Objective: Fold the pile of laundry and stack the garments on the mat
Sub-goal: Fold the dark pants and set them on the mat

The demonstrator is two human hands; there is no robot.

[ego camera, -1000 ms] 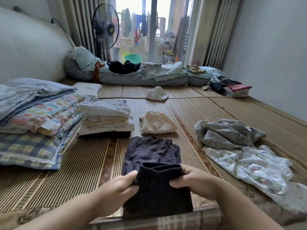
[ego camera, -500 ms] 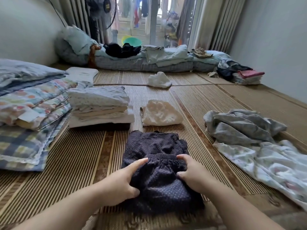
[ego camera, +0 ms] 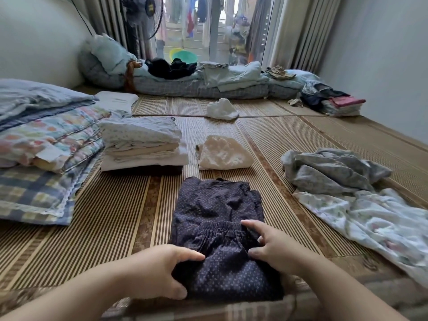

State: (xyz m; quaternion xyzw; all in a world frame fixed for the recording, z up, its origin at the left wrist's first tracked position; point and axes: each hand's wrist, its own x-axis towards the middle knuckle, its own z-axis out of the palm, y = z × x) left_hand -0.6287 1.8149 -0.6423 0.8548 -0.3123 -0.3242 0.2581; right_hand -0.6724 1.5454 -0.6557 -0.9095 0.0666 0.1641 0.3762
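Note:
A dark navy dotted garment (ego camera: 220,239) lies folded on the striped woven mat (ego camera: 104,228) right in front of me, its elastic waistband doubled over the far half. My left hand (ego camera: 159,269) grips the garment's near left edge between fingers and thumb. My right hand (ego camera: 273,249) rests on its right side, index finger stretched along the waistband. A stack of folded pale garments (ego camera: 141,144) stands further back on the left, and a folded cream piece (ego camera: 224,154) lies beside it. A crumpled grey garment (ego camera: 328,170) and a white floral one (ego camera: 370,221) lie to the right.
Folded quilts and a checked pillow (ego camera: 41,158) fill the left side. A crumpled white cloth (ego camera: 221,110) lies mid-mat. Bedding with clothes (ego camera: 208,82) lines the far edge below the window, and a small clothes heap (ego camera: 335,103) sits at the far right wall.
The garment's near half has been folded over and laid flat. My left hand has slid back to the near left edge and taken hold; my right hand stays on top.

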